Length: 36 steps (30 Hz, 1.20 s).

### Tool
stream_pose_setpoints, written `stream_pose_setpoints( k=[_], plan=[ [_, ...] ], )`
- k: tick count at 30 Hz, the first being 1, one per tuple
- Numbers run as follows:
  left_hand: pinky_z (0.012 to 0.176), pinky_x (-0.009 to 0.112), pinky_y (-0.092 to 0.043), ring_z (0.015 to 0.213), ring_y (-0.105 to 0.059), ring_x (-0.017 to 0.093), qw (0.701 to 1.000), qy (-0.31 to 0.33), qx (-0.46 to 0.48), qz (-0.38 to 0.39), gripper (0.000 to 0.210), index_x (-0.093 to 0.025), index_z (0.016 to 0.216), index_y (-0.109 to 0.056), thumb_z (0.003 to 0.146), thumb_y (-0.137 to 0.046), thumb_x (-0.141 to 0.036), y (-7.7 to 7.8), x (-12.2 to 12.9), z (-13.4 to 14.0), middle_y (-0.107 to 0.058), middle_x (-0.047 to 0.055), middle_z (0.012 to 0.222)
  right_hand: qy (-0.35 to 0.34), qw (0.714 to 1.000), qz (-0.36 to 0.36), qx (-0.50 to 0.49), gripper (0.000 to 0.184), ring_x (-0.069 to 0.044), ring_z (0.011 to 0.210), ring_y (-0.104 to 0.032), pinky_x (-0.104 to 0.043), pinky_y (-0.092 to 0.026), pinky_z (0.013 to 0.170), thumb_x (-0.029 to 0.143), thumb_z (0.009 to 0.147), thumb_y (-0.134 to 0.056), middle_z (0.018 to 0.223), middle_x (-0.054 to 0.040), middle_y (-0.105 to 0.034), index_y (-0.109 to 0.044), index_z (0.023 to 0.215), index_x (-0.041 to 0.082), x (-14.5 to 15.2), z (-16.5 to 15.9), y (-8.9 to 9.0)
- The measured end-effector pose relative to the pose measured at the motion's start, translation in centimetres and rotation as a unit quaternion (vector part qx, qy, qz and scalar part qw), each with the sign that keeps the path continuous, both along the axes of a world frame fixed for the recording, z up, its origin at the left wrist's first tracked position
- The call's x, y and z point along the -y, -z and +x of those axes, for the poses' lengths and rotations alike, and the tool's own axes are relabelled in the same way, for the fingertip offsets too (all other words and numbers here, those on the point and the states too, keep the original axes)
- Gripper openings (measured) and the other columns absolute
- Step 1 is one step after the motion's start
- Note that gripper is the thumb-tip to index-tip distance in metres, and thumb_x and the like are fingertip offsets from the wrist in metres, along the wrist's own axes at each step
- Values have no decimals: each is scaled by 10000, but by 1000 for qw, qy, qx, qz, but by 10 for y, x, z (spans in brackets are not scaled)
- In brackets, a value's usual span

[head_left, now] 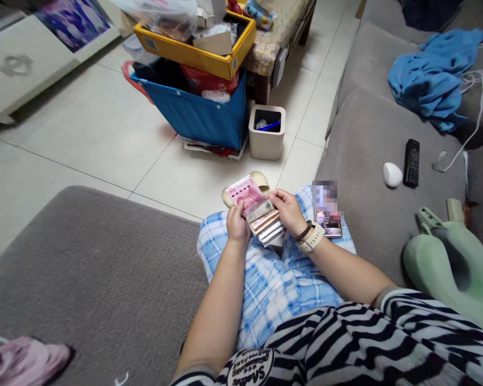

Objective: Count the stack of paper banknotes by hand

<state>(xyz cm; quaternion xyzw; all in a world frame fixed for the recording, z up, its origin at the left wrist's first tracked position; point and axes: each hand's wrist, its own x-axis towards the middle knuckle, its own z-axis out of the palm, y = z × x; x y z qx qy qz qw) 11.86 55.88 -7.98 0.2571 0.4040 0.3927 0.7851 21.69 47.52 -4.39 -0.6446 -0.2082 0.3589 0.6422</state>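
Note:
My left hand (237,224) is closed on the left side of a stack of banknotes (265,224) held above my lap. A pink 100 banknote (247,195) lies uppermost at the far end, and fanned edges of more notes show below it. With thumb and fingers together, my right hand (286,209) pinches the right edge of a greenish-white note in the stack. On that wrist are a cream watch (310,238) and a dark bracelet. A phone (328,221) with its screen lit rests on my right thigh, beside my right wrist.
A small beige bin (266,143) stands on the tiles ahead, beside a blue storage box (193,115) topped by a yellow tray (225,67). To my right on the sofa lie a remote (411,163), a white mouse-shaped object (392,175), blue cloth (430,75) and a green neck pillow (467,268).

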Motion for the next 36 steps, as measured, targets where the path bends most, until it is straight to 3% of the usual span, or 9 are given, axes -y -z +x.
stream_pose_setpoints(
  k=[4, 13, 22, 27, 31, 36],
  plan=[
    [789, 336, -533, 764, -689, 203, 1000, 11, 12, 1, 271, -151, 713, -668, 662, -809, -377, -4, 1, 1, -707, 37, 725, -13, 1000, -4, 3, 299, -128, 541, -460, -266, -381, 578, 488, 825, -579, 540, 42, -513, -635, 766, 201, 1, 0, -2],
    [852, 402, -540, 795, -709, 239, 999, 33, 31, -3, 332, -150, 783, -685, 600, -847, -374, -5, 2, -1, -729, 47, 757, 2, 1000, -18, -20, 234, -119, 527, -447, -260, -342, 531, 422, 724, -667, 553, 53, -507, -585, 751, 204, 0, -2, -5],
    [895, 387, -524, 863, -708, 237, 997, 65, 31, 22, 365, -153, 890, -719, 583, -865, -284, -3, 4, -3, -750, 78, 887, 45, 999, -8, 16, 328, -127, 640, -480, -269, -415, 634, 398, 678, -727, 755, 29, -570, -589, 907, 208, 0, -1, -3],
    [873, 376, -532, 840, -706, 228, 997, 73, 29, 26, 366, -152, 894, -726, 584, -864, -290, -5, 4, -3, -750, 74, 875, 6, 1000, -10, 15, 274, -139, 664, -504, -273, -411, 639, 449, 733, -691, 727, 10, -588, -619, 779, 189, 0, 0, 0],
    [886, 369, -524, 888, -704, 240, 999, 33, 22, 16, 303, -155, 825, -724, 627, -833, -358, -2, 1, -1, -752, 74, 855, 8, 1000, -3, 8, 292, -143, 675, -513, -268, -411, 638, 470, 728, -704, 718, 9, -591, -619, 750, 192, 0, -1, 1],
    [892, 345, -510, 884, -698, 210, 1000, -10, 13, 9, 283, -145, 806, -727, 702, -762, -405, 12, -2, 0, -749, 66, 854, 11, 1000, -2, -15, 322, -142, 675, -526, -267, -422, 636, 493, 701, -725, 725, 9, -608, -617, 749, 193, -1, -1, -1]
  ],
)
